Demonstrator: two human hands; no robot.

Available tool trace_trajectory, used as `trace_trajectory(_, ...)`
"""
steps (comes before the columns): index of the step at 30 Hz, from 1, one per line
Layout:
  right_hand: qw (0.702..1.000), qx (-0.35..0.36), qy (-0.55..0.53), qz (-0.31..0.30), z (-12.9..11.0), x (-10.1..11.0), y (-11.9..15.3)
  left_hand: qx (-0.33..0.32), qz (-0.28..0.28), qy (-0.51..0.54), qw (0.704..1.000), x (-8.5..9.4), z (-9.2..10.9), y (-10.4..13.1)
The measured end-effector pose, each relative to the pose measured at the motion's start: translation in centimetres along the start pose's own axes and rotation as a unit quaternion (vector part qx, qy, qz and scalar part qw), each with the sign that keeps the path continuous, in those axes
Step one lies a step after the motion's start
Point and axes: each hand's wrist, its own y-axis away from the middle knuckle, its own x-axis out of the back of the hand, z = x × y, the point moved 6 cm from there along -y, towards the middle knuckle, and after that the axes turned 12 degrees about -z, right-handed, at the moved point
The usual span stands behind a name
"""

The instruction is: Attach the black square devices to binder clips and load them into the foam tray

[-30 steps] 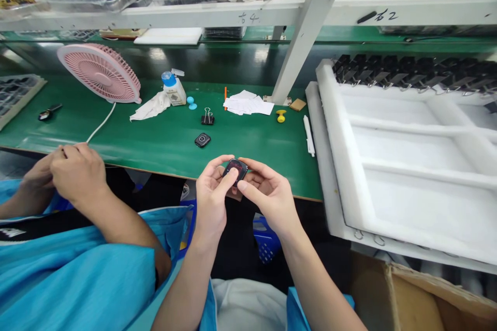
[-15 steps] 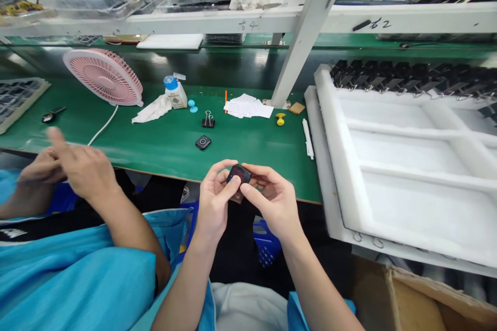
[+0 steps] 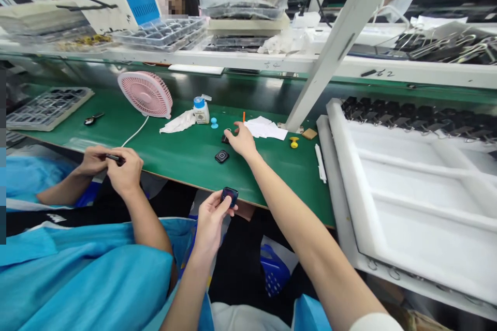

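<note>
My left hand (image 3: 212, 215) pinches a dark square watch body (image 3: 230, 196) near the table's front edge, its glossy side facing up and the thumb over its lower part. My right hand (image 3: 243, 140) reaches across the table to a black binder clip (image 3: 224, 139). Its thumb and fingers are apart at the clip's wire handles and partly cover it; the clip still rests on the table. A second black watch body (image 3: 222, 156) lies just in front of the clip, round sensor side up.
Around lie a blue suction cup (image 3: 214, 123), yellow suction cup (image 3: 294, 142), white papers (image 3: 266, 128), white pen (image 3: 320, 163), blue-capped bottle (image 3: 201, 111) and pink fan (image 3: 145, 94). A white foam tray (image 3: 411, 191) stands right, beside a slanted post (image 3: 330, 57). A co-worker's hands (image 3: 126, 168) work at left.
My right hand has left the watch body and moved forward to the binder clip. The left hand keeps the watch body. The view has tilted up; the co-worker's hands have come together.
</note>
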Motion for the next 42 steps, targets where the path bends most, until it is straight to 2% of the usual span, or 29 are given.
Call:
trace_trajectory(2,0.999,-0.01,0.018,-0.039,0.0,-0.9,-2.0,0.001,-0.006,0.014,1.0,0.3,0.5,0.1)
trace_trajectory(4,0.998,-0.021,0.005,-0.055,0.3,-0.9,-2.8,0.002,-0.005,0.019,1.0,0.7,0.8,0.0)
trace_trajectory(7,0.997,-0.042,-0.044,-0.056,1.2,0.5,-2.4,0.009,-0.002,0.027,1.0,1.0,0.8,-0.2)
trace_trajectory(9,0.994,-0.054,-0.084,-0.048,1.8,1.9,-0.9,0.008,0.0,0.035,0.999,1.0,0.6,-0.7)
trace_trajectory(12,0.975,-0.046,-0.215,-0.003,2.7,4.2,3.4,-0.027,-0.005,0.046,0.999,0.5,0.7,-1.6)
trace_trajectory(13,0.956,-0.042,-0.292,0.003,3.0,4.6,5.4,-0.041,-0.011,0.052,0.998,0.3,0.8,-1.9)
trace_trajectory(16,0.861,-0.064,-0.504,-0.022,4.0,4.7,11.7,-0.044,-0.036,0.064,0.996,-0.8,0.7,-2.7)
trace_trajectory(18,0.823,-0.088,-0.56,-0.028,4.6,4.7,15.5,-0.014,-0.051,0.061,0.997,-1.5,0.2,-3.0)
trace_trajectory(21,0.801,-0.085,-0.593,-0.008,5.2,4.9,19.8,0.01,-0.072,0.044,0.996,-2.4,-0.3,-3.2)
trace_trajectory(23,0.813,-0.072,-0.578,-0.018,5.3,4.9,21.7,0.012,-0.095,0.027,0.995,-3.1,-0.5,-3.2)
trace_trajectory(26,0.855,-0.044,-0.513,-0.057,5.2,4.9,23.6,0.02,-0.128,0.011,0.991,-4.1,-0.8,-3.1)
trace_trajectory(30,0.904,-0.031,-0.419,-0.08,6.0,5.2,25.1,0.001,-0.117,-0.005,0.993,-4.7,-1.1,-3.2)
trace_trajectory(33,0.895,-0.042,-0.439,-0.061,7.2,5.2,25.6,-0.012,-0.104,-0.026,0.994,-4.9,-1.3,-3.2)
trace_trajectory(37,0.866,-0.043,-0.495,-0.058,8.2,4.6,25.9,0.012,-0.133,-0.023,0.991,-5.4,-1.8,-3.2)
trace_trajectory(40,0.866,-0.026,-0.497,-0.049,8.5,4.3,26.2,0.027,-0.141,-0.035,0.989,-5.6,-2.0,-3.2)
trace_trajectory(42,0.879,-0.014,-0.475,-0.038,8.7,4.4,26.4,0.029,-0.142,-0.048,0.988,-5.7,-2.0,-3.1)
